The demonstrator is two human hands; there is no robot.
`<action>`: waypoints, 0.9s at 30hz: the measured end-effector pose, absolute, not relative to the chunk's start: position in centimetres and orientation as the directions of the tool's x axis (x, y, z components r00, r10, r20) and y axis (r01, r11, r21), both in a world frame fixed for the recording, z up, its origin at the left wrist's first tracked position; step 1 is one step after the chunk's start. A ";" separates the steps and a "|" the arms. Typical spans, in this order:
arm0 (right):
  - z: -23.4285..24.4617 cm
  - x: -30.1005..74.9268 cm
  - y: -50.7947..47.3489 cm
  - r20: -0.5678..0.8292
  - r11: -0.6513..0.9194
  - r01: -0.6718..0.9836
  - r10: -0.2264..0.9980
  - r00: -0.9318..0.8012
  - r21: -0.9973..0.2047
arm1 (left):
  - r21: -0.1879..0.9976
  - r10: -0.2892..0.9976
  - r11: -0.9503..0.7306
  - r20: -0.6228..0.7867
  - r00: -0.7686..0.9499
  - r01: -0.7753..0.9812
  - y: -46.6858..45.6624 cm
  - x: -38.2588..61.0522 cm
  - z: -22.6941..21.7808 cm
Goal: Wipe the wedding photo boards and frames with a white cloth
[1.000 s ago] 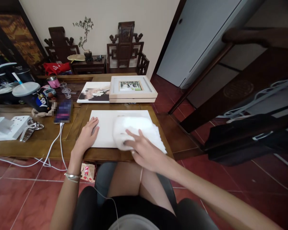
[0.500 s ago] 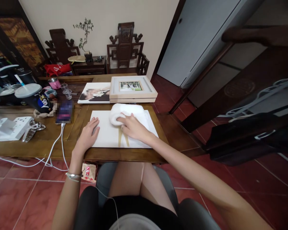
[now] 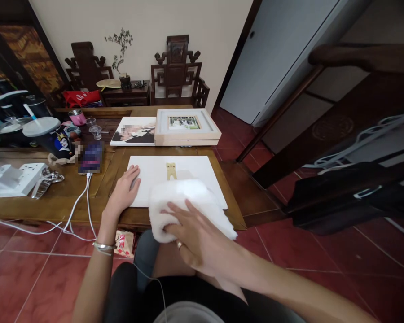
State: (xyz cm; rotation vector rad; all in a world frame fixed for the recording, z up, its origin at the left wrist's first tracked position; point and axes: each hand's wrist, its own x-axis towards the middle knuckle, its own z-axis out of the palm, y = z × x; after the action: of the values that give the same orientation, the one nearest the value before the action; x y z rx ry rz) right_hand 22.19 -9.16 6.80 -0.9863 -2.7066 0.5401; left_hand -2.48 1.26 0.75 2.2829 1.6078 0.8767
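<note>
A white fluffy cloth (image 3: 185,190) is bunched under my right hand (image 3: 197,237), with the thumb and fingers pressed into it. The cloth overlaps the near edge of a flat white panel (image 3: 148,168) and hangs past the table's front. My left hand (image 3: 123,190) rests with fingers stretched out on the panel's left edge. A gold-coloured, two-legged piece (image 3: 171,168) lies at the panel's middle; the cloth hides its lower end.
Behind the panel lie a photo print (image 3: 133,132) and a light wooden picture frame (image 3: 188,121). To the left are a phone (image 3: 90,158) with white cables, a power strip (image 3: 27,177) and a dark lidded cup (image 3: 59,141). A wooden chair (image 3: 265,170) stands at the right.
My right hand has drawn the cloth toward me, from the panel's far middle to beyond its near edge. The gold piece's upper part now shows. My left hand stays in place.
</note>
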 end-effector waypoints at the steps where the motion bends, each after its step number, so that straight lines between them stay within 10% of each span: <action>1: 7.1 22.3 -9.6 0.064 0.711 0.569 0.646 -0.761 -0.414 | 0.494 0.911 -0.381 0.343 0.227 0.782 1.3 -2.5 0.7; 15: 6.1 17.3 5.0 0.092 0.602 0.784 0.798 -0.595 -0.154 | 0.519 0.906 -0.392 0.362 0.220 0.759 1.3 -2.7 0.7; 27: 6.3 17.5 -8.5 -0.037 0.792 0.571 0.578 -0.815 -0.213 | 0.520 0.915 -0.379 0.335 0.225 0.766 1.1 -2.6 0.9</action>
State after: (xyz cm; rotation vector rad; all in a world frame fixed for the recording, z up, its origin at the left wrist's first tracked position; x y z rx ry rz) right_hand 17.51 -8.47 6.34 -0.9447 -2.9460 0.3355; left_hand -2.58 1.14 0.90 2.2551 1.5860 0.8848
